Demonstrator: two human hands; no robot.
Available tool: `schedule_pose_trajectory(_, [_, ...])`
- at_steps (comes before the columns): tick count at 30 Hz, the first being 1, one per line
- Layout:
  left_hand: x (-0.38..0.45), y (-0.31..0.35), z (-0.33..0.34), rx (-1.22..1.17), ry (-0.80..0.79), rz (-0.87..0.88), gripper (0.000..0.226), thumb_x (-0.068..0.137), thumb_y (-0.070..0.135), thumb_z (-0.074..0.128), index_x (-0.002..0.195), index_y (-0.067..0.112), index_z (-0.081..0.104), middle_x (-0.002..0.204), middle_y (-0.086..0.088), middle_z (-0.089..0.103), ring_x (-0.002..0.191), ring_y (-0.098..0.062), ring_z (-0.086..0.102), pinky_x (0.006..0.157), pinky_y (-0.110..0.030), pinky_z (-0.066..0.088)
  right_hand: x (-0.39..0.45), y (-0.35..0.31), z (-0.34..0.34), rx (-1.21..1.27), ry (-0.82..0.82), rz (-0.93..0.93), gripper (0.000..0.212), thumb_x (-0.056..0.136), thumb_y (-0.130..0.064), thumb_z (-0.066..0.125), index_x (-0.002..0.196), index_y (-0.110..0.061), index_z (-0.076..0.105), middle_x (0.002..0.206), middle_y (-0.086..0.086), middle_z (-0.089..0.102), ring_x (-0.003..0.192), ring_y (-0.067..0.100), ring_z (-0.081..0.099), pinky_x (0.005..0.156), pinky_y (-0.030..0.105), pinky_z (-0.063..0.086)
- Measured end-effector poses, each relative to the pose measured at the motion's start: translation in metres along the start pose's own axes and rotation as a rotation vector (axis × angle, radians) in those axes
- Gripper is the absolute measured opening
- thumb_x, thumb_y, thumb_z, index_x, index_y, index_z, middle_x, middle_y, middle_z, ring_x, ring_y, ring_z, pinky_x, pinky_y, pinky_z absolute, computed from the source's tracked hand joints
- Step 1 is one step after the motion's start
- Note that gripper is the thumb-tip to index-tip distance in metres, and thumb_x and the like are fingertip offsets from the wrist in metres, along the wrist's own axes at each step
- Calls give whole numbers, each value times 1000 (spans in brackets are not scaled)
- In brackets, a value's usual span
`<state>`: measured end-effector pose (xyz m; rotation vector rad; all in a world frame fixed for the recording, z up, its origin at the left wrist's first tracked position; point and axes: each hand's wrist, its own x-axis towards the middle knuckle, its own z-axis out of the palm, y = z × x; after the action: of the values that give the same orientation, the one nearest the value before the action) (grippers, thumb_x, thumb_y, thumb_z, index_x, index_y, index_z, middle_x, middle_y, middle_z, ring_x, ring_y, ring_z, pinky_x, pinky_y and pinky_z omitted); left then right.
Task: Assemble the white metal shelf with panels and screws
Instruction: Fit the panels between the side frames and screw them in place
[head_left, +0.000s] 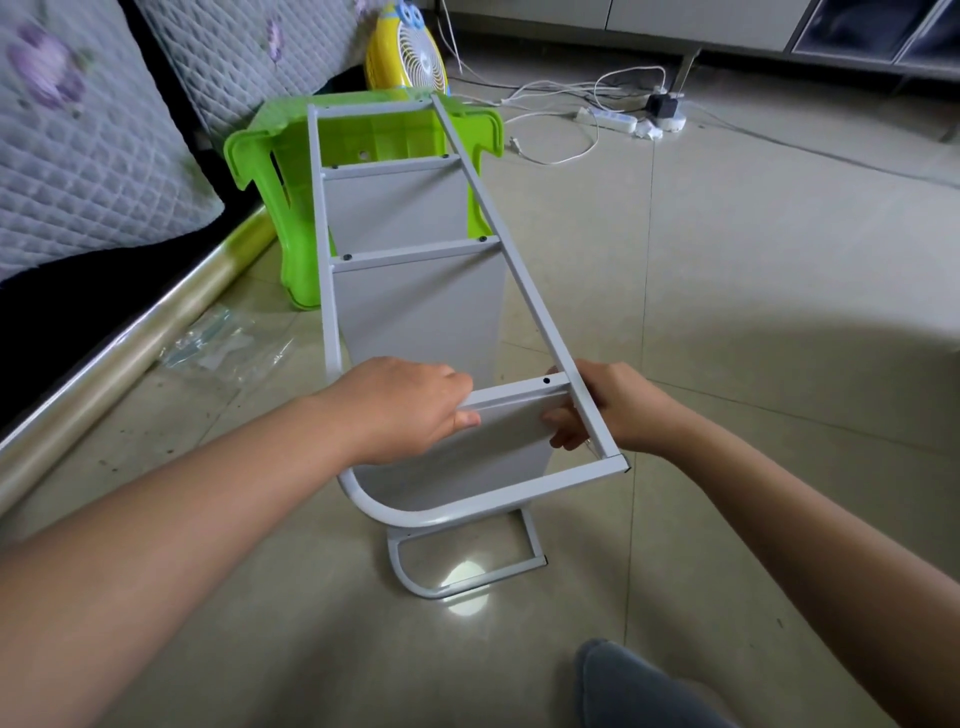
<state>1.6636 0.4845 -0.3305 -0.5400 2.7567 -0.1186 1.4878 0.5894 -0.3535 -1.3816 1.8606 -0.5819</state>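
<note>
The white metal shelf (415, 291) lies on its side on the tiled floor (727, 312), its far end against a green plastic stool (260, 156). The upper side frame (519, 291) faces the camera; the lower side frame (457, 577) rests on the tiles. Two panels further along already carry dark screws at both ends. The nearest panel (498, 431) is the one in hand. The left hand (400, 410) curls its fingers over the panel's top lip, thumb underneath, gripping it where it meets the left rail. The right hand (608, 410) wraps the right rail, with fingertips pressing the panel's end from below. A dark spot, seemingly a screw (546, 380), sits at the panel's right end (whether it is driven home is unclear).

The step looks like seating this last panel. Next, the left end likely needs its hole lined up with the rail and a screw fitted; the clear plastic bag (218, 343) beside the bed frame probably holds the hardware, though no screwdriver is visible.
</note>
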Motion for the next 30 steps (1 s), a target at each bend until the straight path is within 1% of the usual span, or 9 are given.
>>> schedule_pose_trajectory(4, [0, 1, 1, 17, -4, -1, 35, 100, 42, 21, 106, 14, 41, 115, -3, 49, 106, -26, 51, 71, -28, 29, -5, 0, -6, -116, -20, 11, 20, 90, 1, 49, 106, -9, 57, 78, -6, 62, 77, 18, 68, 70, 21, 57])
schedule_pose_trajectory(7, [1, 2, 1, 35, 4, -5, 37, 100, 41, 20, 112, 13, 41, 119, -4, 48, 110, -26, 50, 72, -28, 31, -11, 0, -7, -60, 226, 93, 26, 91, 1, 43, 100, -5, 67, 75, -2, 64, 64, 12, 63, 57, 14, 55])
schedule_pose_trajectory(9, [2, 2, 0, 21, 12, -20, 37, 100, 40, 21, 113, 13, 42, 120, -4, 48, 111, -26, 50, 71, -28, 28, -15, -6, -5, -33, 357, 115, 27, 92, -10, 46, 86, 5, 68, 71, 12, 65, 55, 18, 59, 54, 21, 52])
schedule_pose_trajectory(13, [0, 4, 2, 4, 49, -53, 35, 100, 39, 22, 112, 12, 42, 120, -5, 49, 110, -27, 51, 74, -30, 34, -19, -17, 4, -52, 421, 138, 40, 91, -23, 51, 82, 14, 62, 60, 14, 44, 37, 9, 30, 44, 18, 25])
schedule_pose_trajectory(16, [-1, 6, 3, 8, 45, -71, 35, 101, 38, 22, 112, 11, 41, 122, -6, 48, 110, -28, 50, 78, -33, 37, -18, -18, 6, -36, 411, 178, 37, 89, -21, 54, 86, 15, 62, 64, 12, 44, 44, 8, 25, 51, 23, 23])
schedule_pose_trajectory(20, [-1, 8, 3, 54, 45, -70, 35, 101, 37, 20, 114, 11, 39, 122, -7, 48, 110, -28, 52, 78, -34, 38, -17, -22, 7, 18, 415, 193, 32, 89, -18, 54, 95, 11, 64, 78, 28, 61, 61, 26, 48, 60, 27, 39])
schedule_pose_trajectory(22, [-1, 8, 3, 62, 40, -72, 35, 101, 38, 20, 114, 11, 39, 122, -7, 49, 110, -29, 52, 76, -34, 38, -19, -25, 9, -5, 437, 186, 31, 91, -18, 53, 115, 0, 63, 91, 20, 69, 86, 27, 62, 77, 28, 46])
schedule_pose_trajectory(24, [-1, 8, 2, 65, 42, -74, 35, 101, 38, 21, 114, 11, 39, 122, -7, 49, 110, -29, 52, 74, -33, 36, -19, -29, 9, -54, 436, 162, 41, 92, -19, 51, 132, -9, 49, 96, 11, 71, 94, 21, 63, 79, 21, 43])
schedule_pose_trajectory(30, [-3, 8, 2, 80, 68, -69, 37, 100, 40, 20, 114, 11, 39, 122, -6, 49, 110, -28, 51, 77, -34, 38, -21, -35, 1, -282, 343, 56, 39, 87, -10, 49, 124, -22, 57, 63, 3, 58, 58, 18, 49, 54, 17, 39])
